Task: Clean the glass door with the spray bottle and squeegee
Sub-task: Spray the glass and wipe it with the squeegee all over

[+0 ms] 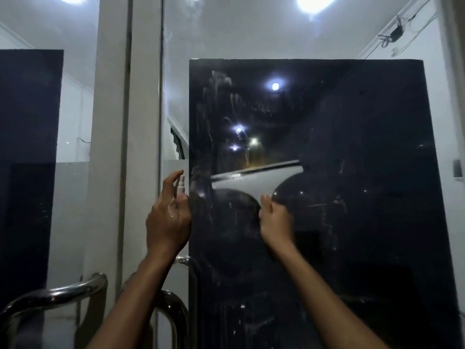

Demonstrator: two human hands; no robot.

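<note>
1. Against the dark panel of the glass door [352, 147], the squeegee [256, 178] sat with its blade end up and handle end down; the blade's long axis ran nearly level, its right end tilted slightly higher.
2. The squeegee looked pale grey to white, a wide head narrowing in a curve toward the grip; its lower part was hidden in the right hand [275, 219], whose fingers were wrapped around the handle, thumb pointing up.
3. The spray bottle [181, 186] stood upright, long axis vertical, nozzle at top, just left of the dark panel's edge. It was small, slim and white.
4. The left hand [168, 217] held the bottle, fingers curled around it, one finger raised above the top.
5. The glass showed streaks, smears and reflected lamps.
6. Curved metal door handles [63, 293] sat low at left.
</note>
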